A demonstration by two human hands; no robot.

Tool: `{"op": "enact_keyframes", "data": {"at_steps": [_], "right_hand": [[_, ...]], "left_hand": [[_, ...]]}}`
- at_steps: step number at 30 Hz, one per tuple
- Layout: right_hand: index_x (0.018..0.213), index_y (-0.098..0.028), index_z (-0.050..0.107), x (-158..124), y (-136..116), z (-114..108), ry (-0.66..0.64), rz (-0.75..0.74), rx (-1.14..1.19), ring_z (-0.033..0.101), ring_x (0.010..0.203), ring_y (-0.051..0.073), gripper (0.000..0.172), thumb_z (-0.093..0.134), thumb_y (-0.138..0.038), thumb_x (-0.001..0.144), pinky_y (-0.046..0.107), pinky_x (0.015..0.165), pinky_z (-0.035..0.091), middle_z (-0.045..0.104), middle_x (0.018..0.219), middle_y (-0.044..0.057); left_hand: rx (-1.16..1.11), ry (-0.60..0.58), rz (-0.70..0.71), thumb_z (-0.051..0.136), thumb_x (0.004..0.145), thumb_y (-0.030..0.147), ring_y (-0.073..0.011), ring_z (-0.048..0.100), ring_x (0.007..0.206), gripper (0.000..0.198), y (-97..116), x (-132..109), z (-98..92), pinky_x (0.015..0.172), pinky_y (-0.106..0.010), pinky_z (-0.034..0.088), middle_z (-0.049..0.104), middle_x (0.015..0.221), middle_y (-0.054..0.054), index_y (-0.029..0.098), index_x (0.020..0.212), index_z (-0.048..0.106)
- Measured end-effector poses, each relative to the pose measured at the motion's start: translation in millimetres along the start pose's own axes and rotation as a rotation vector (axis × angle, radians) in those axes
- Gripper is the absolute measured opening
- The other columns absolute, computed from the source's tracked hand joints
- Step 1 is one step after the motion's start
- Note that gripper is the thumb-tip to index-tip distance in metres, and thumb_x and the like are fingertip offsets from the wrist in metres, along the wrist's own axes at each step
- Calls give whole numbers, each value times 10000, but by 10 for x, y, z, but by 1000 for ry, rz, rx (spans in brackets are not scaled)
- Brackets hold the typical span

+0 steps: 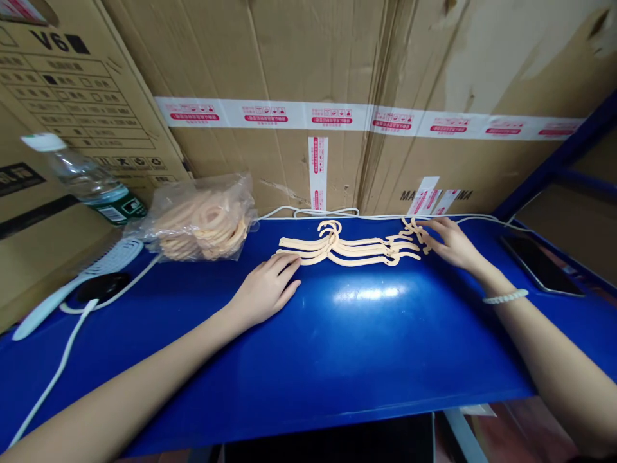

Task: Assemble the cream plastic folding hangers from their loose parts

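Note:
Several cream plastic hangers point(354, 249) lie in an overlapping row on the blue table point(337, 334). My left hand point(268, 289) rests flat on the table, fingers stretched out, fingertips touching the left ends of the hangers. My right hand point(448, 243) lies at the right end of the row, fingers spread over a small cluster of hanger pieces point(414, 229). A pale bracelet point(505, 298) circles my right wrist.
A clear plastic bag of cream hangers point(202, 222) sits at the back left. Beside it lie a water bottle point(84, 179), a white fan-like device point(72, 283) and a white cable point(58, 373). A phone point(540, 263) lies at right. Cardboard boxes point(337, 96) wall the back.

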State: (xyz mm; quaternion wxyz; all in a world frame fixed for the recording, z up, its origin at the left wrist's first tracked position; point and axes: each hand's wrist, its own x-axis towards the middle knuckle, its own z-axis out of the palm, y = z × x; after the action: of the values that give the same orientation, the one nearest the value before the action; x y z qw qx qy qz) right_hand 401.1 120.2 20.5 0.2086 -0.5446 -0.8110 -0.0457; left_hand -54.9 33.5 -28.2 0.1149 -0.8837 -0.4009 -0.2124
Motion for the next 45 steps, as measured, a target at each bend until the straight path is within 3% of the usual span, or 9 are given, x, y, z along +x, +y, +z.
{"op": "enact_keyframes", "data": {"at_steps": [6,13,17,20,23,27,30,40,45], "right_hand": [[1342,-268,626,69,88,201,-171,30,-83,393,1396,409,541,353,-554,973,664,1073,360,429,1503,165],[1050,-205,759,45,368,116,-116,7,7,534,1268,332,489,373,-493,966,516,1084,433,660,1214,145],[966,-192,764,24,413,41,-70,19,14,576,1207,349,481,428,-534,933,526,1048,465,670,1165,160],[1067,-166,738,-18,249,-18,-26,14,20,592,1200,350,495,449,-545,933,518,1047,471,643,1222,182],[1335,-143,600,-97,-173,-8,-1,-30,48,559,1280,340,560,435,-532,967,511,1095,440,602,1355,191],[1522,-76,370,-252,-870,152,-155,-174,32,323,1473,371,745,425,-579,975,557,1181,322,402,1552,241],[1586,-75,217,-354,-1169,291,-205,-245,5,176,1519,369,835,409,-607,972,568,1211,253,257,1618,232],[1610,-155,-46,-453,-1129,460,-237,-309,17,103,1529,345,919,397,-640,967,570,1232,189,121,1650,177],[1613,-144,-24,-443,-1124,476,-241,-308,18,101,1529,348,920,387,-651,966,575,1230,182,142,1647,194]], "left_hand": [[28,-8,10,457,1008,304,-340,583,1212,410,1,-5,9,1035,-497,512,621,1317,-199,43,1286,608],[19,-36,-22,443,1010,310,-341,575,1228,407,4,-11,19,1013,-510,521,618,1331,-186,71,1300,599],[15,-42,-32,444,1008,315,-339,573,1229,408,6,-16,25,1011,-512,524,614,1341,-181,77,1303,596],[8,-34,-31,441,1009,321,-341,574,1229,416,7,-17,30,1012,-517,524,614,1338,-186,69,1301,597],[4,-36,-33,430,1012,332,-344,565,1243,427,3,-21,36,1016,-522,521,606,1349,-189,74,1312,590],[-7,-52,-42,421,1016,354,-344,553,1257,438,-9,-27,37,1031,-527,510,591,1360,-184,86,1324,578],[-30,-62,-55,405,1023,367,-337,558,1243,441,-13,-26,28,1036,-523,506,579,1351,-189,92,1325,573],[-78,-126,-74,415,1010,416,-355,544,1264,479,-3,-50,-5,1036,-533,499,509,1401,-181,167,1409,505],[-96,-138,-65,430,1002,430,-357,498,1311,497,8,-38,-25,1082,-529,461,495,1416,-185,152,1408,503]]}}
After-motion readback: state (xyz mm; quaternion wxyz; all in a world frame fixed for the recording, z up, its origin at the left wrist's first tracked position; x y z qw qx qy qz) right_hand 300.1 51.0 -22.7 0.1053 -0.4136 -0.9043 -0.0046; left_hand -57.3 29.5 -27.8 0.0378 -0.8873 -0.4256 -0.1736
